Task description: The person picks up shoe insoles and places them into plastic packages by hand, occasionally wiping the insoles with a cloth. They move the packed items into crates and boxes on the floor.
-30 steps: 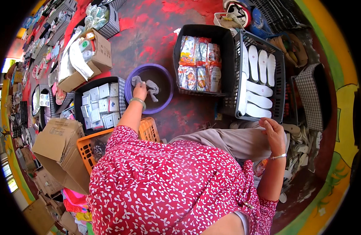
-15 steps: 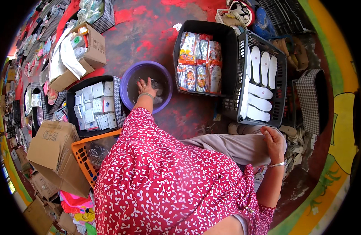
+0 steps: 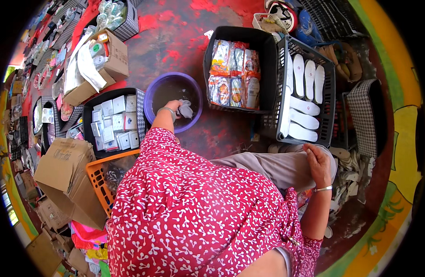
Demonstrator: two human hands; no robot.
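A purple basin [image 3: 149, 102] of murky water stands on the floor in front of me. My left hand [image 3: 174, 105] reaches into it, its fingers closed on a wet grey cloth [image 3: 186, 110] near the basin's right side. Part of the grip is hidden behind the back of the hand. Off to the right, my right hand [image 3: 318, 161] rests on my bent knee in grey trousers. Its fingers are loosely bent and nothing is in them.
Left of the basin sits a dark bin [image 3: 87, 121] of small white boxes, with an orange crate [image 3: 98, 188] and cardboard boxes [image 3: 60, 162] nearby. To the right stand a black bin [image 3: 263, 69] of packaged goods and a dark crate [image 3: 330, 106] of white insoles.
My left hand was spread over the water. Now it has closed on the grey cloth, lower and to the right in the basin. My right hand stays on the knee.
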